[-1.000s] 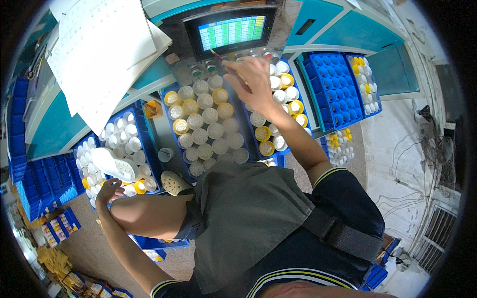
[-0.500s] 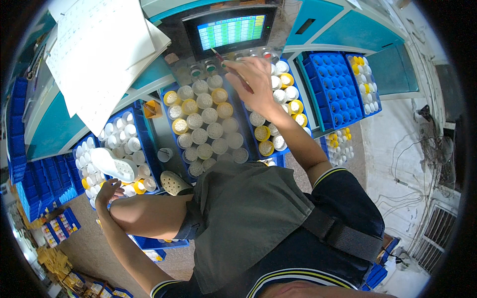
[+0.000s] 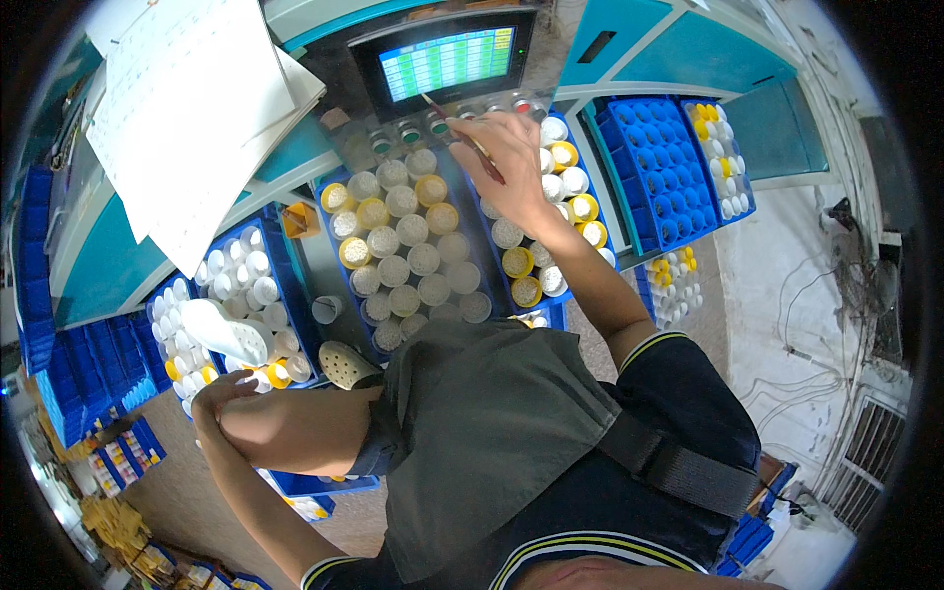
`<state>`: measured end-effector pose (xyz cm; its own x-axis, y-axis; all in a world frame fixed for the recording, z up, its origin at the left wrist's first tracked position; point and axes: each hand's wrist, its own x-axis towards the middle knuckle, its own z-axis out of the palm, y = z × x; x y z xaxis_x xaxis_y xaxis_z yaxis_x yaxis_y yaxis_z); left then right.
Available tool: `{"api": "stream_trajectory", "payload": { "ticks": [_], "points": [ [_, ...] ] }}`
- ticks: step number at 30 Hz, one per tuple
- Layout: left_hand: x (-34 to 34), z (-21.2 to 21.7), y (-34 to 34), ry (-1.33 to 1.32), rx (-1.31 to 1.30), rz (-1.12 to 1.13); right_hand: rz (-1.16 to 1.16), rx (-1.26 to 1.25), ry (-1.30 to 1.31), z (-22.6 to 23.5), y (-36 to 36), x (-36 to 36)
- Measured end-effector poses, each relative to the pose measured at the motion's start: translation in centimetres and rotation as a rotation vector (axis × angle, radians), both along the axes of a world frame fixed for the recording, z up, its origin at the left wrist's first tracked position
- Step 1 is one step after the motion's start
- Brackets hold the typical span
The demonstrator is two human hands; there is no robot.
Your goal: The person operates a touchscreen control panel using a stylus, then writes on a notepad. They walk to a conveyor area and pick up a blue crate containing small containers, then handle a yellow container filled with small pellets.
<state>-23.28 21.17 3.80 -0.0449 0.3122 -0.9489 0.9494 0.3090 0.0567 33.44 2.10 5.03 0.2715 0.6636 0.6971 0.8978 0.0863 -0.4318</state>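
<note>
Slim stick in right hand — cups holding white granules.

Paper sheets cut off above, screen text too small, apron hiding cups

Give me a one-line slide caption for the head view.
Right hand holds a thin stick near a lit screen, filled cups nearby; left hand by the bent knee.

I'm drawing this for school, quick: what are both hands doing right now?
Left hand: loosely open at the knee, nothing seen in it.
Right hand: closed around a thin pen-like stick.
</note>
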Motion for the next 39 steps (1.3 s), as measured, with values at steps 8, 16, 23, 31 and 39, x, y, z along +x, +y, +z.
{"api": "stream_trajectory", "payload": {
  "ticks": [8, 16, 23, 31, 39],
  "points": [
    [0.2, 0.3, 0.7, -0.004, -0.01, -0.229, -0.045, 0.034, -0.012, 0.1, -0.3, 0.6],
    [1.8, 1.4, -0.1, 0.081, 0.034, -0.224, -0.087, 0.065, -0.018, 0.4, -0.7, 1.6],
    [1.3, 1.2, 0.1, 0.047, 0.012, -0.203, -0.12, 0.132, -0.045, 1.3, -0.4, 2.6],
    [1.2, 1.2, 0.5, 0.005, 0.011, -0.262, -0.137, 0.144, -0.061, 1.9, 0.0, 3.2],
    [1.6, 1.1, 0.3, 0.053, 0.065, -0.322, -0.183, 0.122, -0.056, 2.0, -0.7, 3.5]
  ]
}}
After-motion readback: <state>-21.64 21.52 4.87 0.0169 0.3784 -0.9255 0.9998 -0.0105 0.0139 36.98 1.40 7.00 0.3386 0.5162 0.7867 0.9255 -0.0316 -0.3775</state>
